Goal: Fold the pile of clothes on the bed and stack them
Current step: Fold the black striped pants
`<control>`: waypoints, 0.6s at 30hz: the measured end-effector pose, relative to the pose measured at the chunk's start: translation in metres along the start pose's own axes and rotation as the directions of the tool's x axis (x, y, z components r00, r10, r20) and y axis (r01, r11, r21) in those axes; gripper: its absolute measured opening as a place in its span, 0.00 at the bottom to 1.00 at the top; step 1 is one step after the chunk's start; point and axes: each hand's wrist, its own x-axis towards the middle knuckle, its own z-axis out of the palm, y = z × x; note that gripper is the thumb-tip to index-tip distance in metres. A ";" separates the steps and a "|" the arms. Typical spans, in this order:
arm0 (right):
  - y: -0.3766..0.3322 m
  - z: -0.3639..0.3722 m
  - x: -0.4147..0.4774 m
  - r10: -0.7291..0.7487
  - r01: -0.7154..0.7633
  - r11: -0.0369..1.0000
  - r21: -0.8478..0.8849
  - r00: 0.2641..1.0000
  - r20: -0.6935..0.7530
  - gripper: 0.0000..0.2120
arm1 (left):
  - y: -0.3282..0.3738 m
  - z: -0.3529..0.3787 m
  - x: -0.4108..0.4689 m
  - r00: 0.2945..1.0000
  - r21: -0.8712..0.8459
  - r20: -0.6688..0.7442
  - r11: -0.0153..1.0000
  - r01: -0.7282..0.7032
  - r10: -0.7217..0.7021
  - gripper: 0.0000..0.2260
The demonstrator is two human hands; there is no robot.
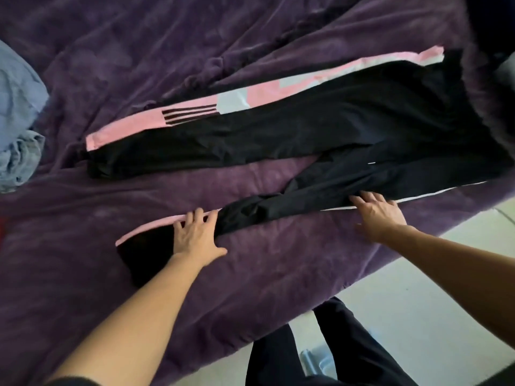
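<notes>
**Track pants being smoothed out on the bed, folding barely begun**

The purple bedspread [250, 45] is carrying a pair of black track pants [306, 126] with pink and pale side panels. They are lying full length across its middle, legs apart, the far leg flat and the near leg [320, 188] twisted and bunched. No fold is showing in them and no finished stack is appearing in view, so the task is looking to be at an early stage. A rumpled heap of blue clothes [16, 107] is waiting unfolded at the bed's left edge. The left hand [195, 235] is pressing flat, fingers spread, on the near leg by its cuff. The right hand [379, 215] is resting straight-fingered further up the same leg, and neither is gripping anything. Three dark stripes [189, 115] are showing on the far leg's pink panel, with no name beside them. A tiny white mark [372, 163] is proving too small to read.
</notes>
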 end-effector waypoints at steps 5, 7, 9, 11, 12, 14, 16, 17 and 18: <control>-0.002 0.027 0.015 0.006 0.001 0.999 0.033 0.974 -0.225 0.14 | -0.016 0.019 0.002 0.984 -0.270 -0.071 0.953 0.139 -0.164 0.13; -0.005 0.021 0.013 0.007 -0.005 1.000 0.013 0.984 -0.177 0.08 | -0.034 0.008 0.003 0.975 -0.441 0.146 0.871 0.215 -0.167 0.14; -0.005 0.013 0.009 0.013 -0.018 0.999 -0.046 0.996 -0.090 0.08 | -0.058 -0.004 -0.002 0.932 -0.499 0.316 0.804 0.324 -0.179 0.09; -0.004 0.003 0.004 0.030 -0.033 0.995 -0.093 0.999 -0.037 0.08 | -0.084 -0.014 -0.008 0.908 -0.528 0.315 0.744 0.409 -0.276 0.06; -0.005 -0.003 0.001 0.021 -0.026 0.996 -0.091 0.999 -0.047 0.07 | -0.097 -0.018 -0.009 0.895 -0.537 0.281 0.716 0.446 -0.347 0.05; -0.015 -0.015 -0.005 -0.036 0.031 0.999 -0.037 0.990 -0.134 0.06 | -0.116 -0.021 -0.013 0.848 -0.519 0.206 0.680 0.518 -0.488 0.07; -0.038 -0.025 -0.005 -0.136 0.145 0.989 0.017 0.957 -0.258 0.08 | -0.129 -0.015 -0.012 0.816 -0.541 0.203 0.632 0.554 -0.541 0.13; -0.054 -0.030 -0.004 -0.194 0.216 0.976 0.040 0.931 -0.308 0.09 | -0.132 -0.012 -0.012 0.827 -0.591 0.232 0.601 0.538 -0.511 0.17; -0.072 -0.033 -0.002 -0.254 0.289 0.956 0.056 0.905 -0.342 0.11 | -0.133 -0.008 -0.015 0.856 -0.625 0.255 0.599 0.501 -0.450 0.21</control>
